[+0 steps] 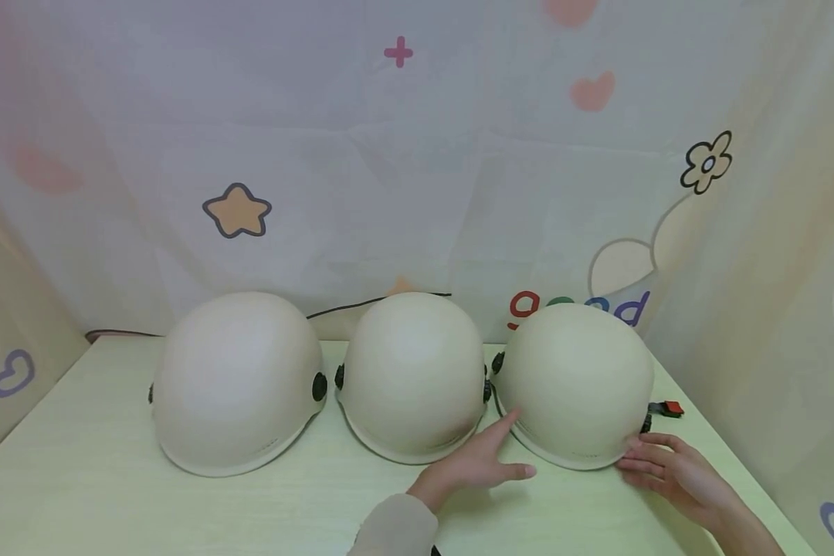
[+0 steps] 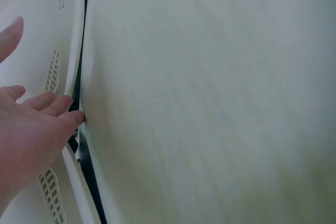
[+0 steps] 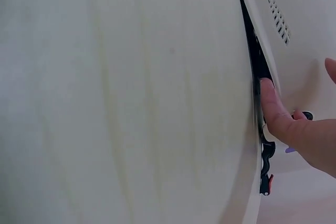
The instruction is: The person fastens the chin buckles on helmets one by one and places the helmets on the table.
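Observation:
Three cream helmets stand in a row on the table: a left one (image 1: 239, 382), a middle one (image 1: 413, 374) and a right one (image 1: 573, 386). At the right helmet's left side is my left hand (image 1: 476, 463), its fingers extended and thumb apart; its fingertips lie by the rim. In the left wrist view, that left hand (image 2: 31, 135) spans the gap between two helmets with vent holes. My right hand (image 1: 677, 472) touches the right helmet's lower right rim with nearly straight fingers. The right wrist view shows a fingertip of the right hand (image 3: 307, 135) at the rim's dark underside.
A black strap with a red buckle (image 1: 672, 409) sticks out right of the right helmet. Behind the pale table (image 1: 271, 513) hangs a printed curtain (image 1: 320, 193), which also closes off both sides. A thin black cable (image 1: 347, 307) runs along the back.

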Demonstrator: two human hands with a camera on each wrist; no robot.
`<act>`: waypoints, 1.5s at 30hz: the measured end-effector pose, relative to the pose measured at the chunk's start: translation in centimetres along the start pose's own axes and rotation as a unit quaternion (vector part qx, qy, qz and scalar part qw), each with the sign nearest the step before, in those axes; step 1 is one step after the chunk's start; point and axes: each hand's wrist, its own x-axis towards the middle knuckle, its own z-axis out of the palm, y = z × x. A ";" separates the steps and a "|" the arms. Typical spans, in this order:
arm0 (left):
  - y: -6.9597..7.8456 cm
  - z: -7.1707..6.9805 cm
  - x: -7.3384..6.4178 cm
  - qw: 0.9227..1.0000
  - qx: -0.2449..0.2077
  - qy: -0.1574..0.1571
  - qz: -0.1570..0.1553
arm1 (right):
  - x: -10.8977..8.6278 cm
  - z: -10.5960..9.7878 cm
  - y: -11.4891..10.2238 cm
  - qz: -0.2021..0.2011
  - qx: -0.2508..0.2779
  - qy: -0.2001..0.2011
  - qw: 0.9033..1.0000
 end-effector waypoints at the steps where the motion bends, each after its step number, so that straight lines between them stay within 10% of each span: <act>1: 0.1 -0.1 0.0 1.000 -0.002 -0.001 0.000 | -0.1 0.0 0.0 -0.002 0.002 -0.003 1.000; 12: 1.1 -0.9 0.1 0.999 -0.008 0.015 0.032 | -1.2 0.0 -0.9 -0.083 0.070 -0.017 0.994; 20: 2.1 -1.1 -0.4 1.000 0.020 0.006 0.018 | -1.7 0.9 -1.0 -0.182 0.124 -0.072 0.973; 31: 2.1 -1.3 -0.6 1.000 -0.020 0.007 0.022 | -1.3 3.1 -2.4 -0.213 0.205 -0.022 0.955; 38: 2.7 -1.5 -0.8 0.998 0.035 0.015 0.054 | -1.3 3.5 -2.9 -0.226 0.187 0.018 0.956; 45: 4.1 -2.4 -0.6 0.992 0.057 0.046 0.098 | -1.8 3.6 -3.5 -0.283 0.173 -0.030 0.943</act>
